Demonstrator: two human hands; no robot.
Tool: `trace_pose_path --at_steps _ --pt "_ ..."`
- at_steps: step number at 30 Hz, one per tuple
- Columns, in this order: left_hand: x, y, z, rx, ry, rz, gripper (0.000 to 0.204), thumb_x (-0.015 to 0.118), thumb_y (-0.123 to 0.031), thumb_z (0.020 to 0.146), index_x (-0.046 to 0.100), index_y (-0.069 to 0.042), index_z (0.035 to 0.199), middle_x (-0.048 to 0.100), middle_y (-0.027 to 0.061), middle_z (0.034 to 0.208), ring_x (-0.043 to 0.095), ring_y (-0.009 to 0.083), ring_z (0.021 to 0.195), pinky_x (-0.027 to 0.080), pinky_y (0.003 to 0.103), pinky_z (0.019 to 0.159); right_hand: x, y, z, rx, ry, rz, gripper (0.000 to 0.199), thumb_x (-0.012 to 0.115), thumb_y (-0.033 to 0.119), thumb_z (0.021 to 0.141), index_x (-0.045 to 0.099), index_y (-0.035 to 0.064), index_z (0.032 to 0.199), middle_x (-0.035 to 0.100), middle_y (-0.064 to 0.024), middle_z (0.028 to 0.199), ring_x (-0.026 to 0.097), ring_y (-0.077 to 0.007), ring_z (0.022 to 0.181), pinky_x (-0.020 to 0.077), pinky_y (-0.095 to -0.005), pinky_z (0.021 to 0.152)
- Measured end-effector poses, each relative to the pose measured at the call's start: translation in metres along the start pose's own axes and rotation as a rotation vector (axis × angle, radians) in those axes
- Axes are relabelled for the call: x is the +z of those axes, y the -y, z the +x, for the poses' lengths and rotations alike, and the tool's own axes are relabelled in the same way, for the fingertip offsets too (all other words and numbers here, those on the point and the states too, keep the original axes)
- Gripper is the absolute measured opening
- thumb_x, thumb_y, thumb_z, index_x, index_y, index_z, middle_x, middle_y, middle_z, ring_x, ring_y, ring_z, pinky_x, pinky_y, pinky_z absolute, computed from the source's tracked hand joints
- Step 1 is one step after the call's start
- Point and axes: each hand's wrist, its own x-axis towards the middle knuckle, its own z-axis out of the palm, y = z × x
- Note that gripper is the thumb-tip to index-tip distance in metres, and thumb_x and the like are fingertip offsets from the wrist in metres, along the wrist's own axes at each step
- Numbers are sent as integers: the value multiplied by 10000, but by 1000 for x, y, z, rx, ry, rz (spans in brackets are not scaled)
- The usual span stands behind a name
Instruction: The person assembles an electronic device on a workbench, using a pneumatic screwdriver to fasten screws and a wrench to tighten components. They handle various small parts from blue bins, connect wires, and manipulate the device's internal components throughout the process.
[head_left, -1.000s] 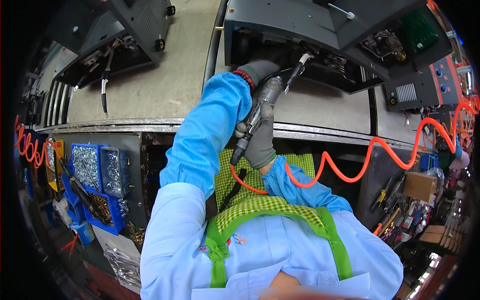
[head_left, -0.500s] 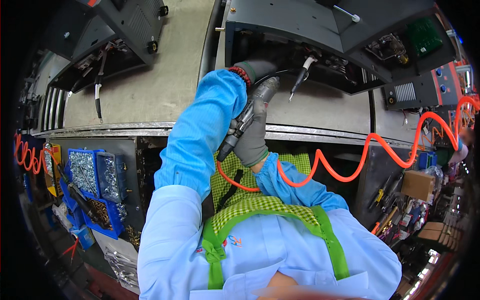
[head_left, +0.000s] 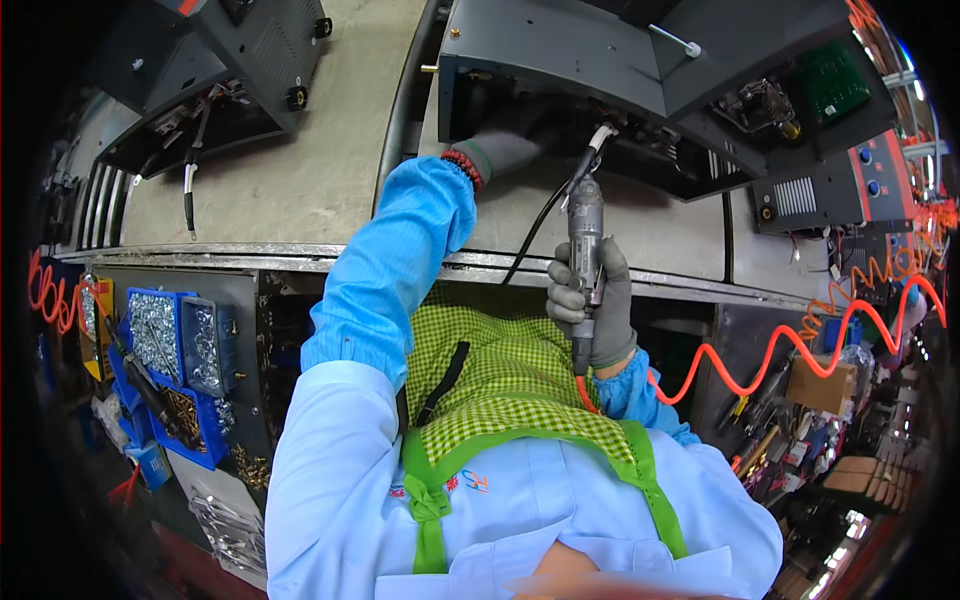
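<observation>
My right hand (head_left: 607, 300), in a grey glove, is wrapped round an air screwdriver (head_left: 586, 230) with a metal body. The tool's head points away from me, at the open lower side of a dark grey metal cabinet (head_left: 570, 45). A red coiled air hose (head_left: 715, 368) runs from the tool's near end. My left hand (head_left: 500, 152), also gloved, reaches inside the cabinet; its fingers are lost in the dark. A cable with a white sleeve (head_left: 603, 138) hangs out by the tool's head, partly overlapped by it. A thin black cable (head_left: 530, 240) droops over the bench edge.
Another grey cabinet (head_left: 245, 75) with a hanging cable stands on the metal bench (head_left: 340, 130) at the left. Blue bins (head_left: 160, 330) of screws sit lower left. At the right are a red-and-grey unit (head_left: 840, 185), a cardboard box (head_left: 820, 382) and hand tools.
My right hand has swung the screwdriver to the right, away from my left arm, and its head now points straight at the cabinet. My left hand stays inside the cabinet.
</observation>
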Motion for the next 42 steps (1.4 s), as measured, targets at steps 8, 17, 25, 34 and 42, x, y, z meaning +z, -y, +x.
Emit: trace_pose_path --at_steps 8,17,25,34,42 --pt "-36 -32 -15 145 -149 383 473 549 -355 892 516 -87 1280 509 232 1268 526 370 1139 417 440 986 -4 -7 5 -52 -92 -174 435 528 461 927 531 38 1033 520 -45 757 441 -89 493 347 -220 399" --pt "-85 -107 -87 -170 -336 -481 321 552 -192 921 581 -16 1188 655 105 929 642 162 797 520 304 708 -18 9 6 4 -31 -106 444 494 484 945 536 47 1015 515 -26 724 408 -73 474 322 -211 387" --pt "-114 -160 -268 -431 -322 -186 290 572 -167 903 593 -26 1156 657 149 1017 640 267 938 502 358 830 -31 7 8 83 119 34 463 526 450 932 541 16 1094 458 -16 711 364 -73 483 328 -217 393" --pt "-192 -211 -470 -1178 -611 505 233 564 -255 877 648 -89 1017 669 152 964 635 344 898 505 413 791 -29 12 16 79 137 -88 468 548 418 910 569 -29 1048 482 -57 694 453 -115 487 384 -239 386" --pt "-196 -217 -639 -1579 -274 439 214 565 -147 826 666 -92 1007 674 152 982 631 339 944 494 409 841 -15 -6 -6 -27 21 -278 471 552 443 915 529 7 1093 453 -28 735 411 -86 495 355 -212 375"
